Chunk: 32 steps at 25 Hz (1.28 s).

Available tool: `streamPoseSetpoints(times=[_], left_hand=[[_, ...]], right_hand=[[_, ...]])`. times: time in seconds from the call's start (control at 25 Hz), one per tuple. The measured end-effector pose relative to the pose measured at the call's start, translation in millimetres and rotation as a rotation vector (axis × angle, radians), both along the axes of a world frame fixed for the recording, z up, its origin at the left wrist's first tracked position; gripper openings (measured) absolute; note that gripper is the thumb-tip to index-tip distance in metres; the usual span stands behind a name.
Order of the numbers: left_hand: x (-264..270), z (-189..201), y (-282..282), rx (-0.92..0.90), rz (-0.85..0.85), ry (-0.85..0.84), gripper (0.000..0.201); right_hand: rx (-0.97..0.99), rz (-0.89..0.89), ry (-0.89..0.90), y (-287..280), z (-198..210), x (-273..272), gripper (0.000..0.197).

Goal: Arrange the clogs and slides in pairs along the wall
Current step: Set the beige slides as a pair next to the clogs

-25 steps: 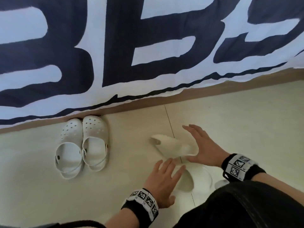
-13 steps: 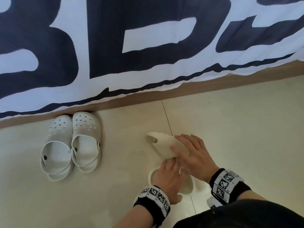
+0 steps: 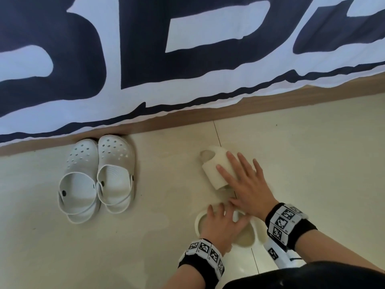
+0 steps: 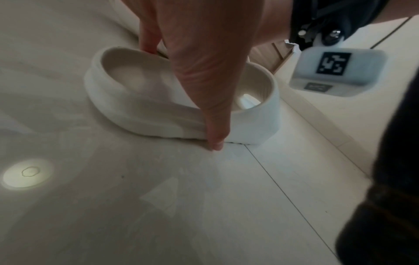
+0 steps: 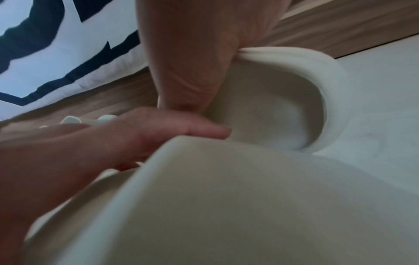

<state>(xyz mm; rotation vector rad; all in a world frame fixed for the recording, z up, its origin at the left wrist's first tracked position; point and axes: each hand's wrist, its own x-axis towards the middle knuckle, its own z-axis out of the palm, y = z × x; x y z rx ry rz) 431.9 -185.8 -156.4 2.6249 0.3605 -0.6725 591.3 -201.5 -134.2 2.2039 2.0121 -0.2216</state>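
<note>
Two white clogs stand side by side, toes against the baseboard, at the left. Right of them lie two cream slides. The far slide points toward the wall, and my right hand lies on its strap with straight, spread fingers. In the right wrist view my right thumb dips into its footbed. The near slide lies closer to me. My left hand straddles it: the thumb presses its near side at the floor and the fingers hook its far rim.
A white banner with dark-blue letters hangs over the wall down to a wooden baseboard. The floor is pale tile with a seam running toward me. My dark-clothed knee fills the bottom right corner.
My right hand has moved from beside the far slide onto its strap. My left hand has come down from above onto the near slide and closed on its sides.
</note>
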Motion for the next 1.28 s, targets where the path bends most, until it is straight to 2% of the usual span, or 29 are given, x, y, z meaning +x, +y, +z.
streamPoseSetpoints(times=[0.2,0.32,0.44,0.56,0.68,0.8,0.92,1.04,1.28], left_hand=[[-14,3,-4,-0.045,0.054,0.009,0.13],[-31,3,0,-0.088,0.086,-0.03,0.132],[-51,7,14,-0.096,0.178,-0.028,0.131],[-73,17,43,-0.066,0.414,-0.028,0.12],[-78,27,84,-0.038,0.839,-0.079,0.115],[-67,32,113,-0.05,1.302,-0.231,0.117],[-56,27,125,-0.113,1.598,-0.268,0.12],[-52,23,127,-0.105,1.66,-0.24,0.121],[-48,18,143,0.02,1.559,-0.167,0.12]], right_hand=[[-0.007,-0.111,-0.056,12,-11,6,0.123],[0.011,-0.292,0.004,17,-13,4,0.128],[0.045,-0.393,0.085,25,-6,3,0.128],[0.139,-0.562,0.256,32,11,10,0.125],[0.27,-0.706,0.479,40,23,19,0.128],[0.296,-0.765,0.615,55,25,12,0.129],[0.272,-0.795,0.691,70,18,-11,0.128],[0.224,-0.775,0.711,84,4,-35,0.127],[0.182,-0.721,0.676,114,-12,-62,0.124]])
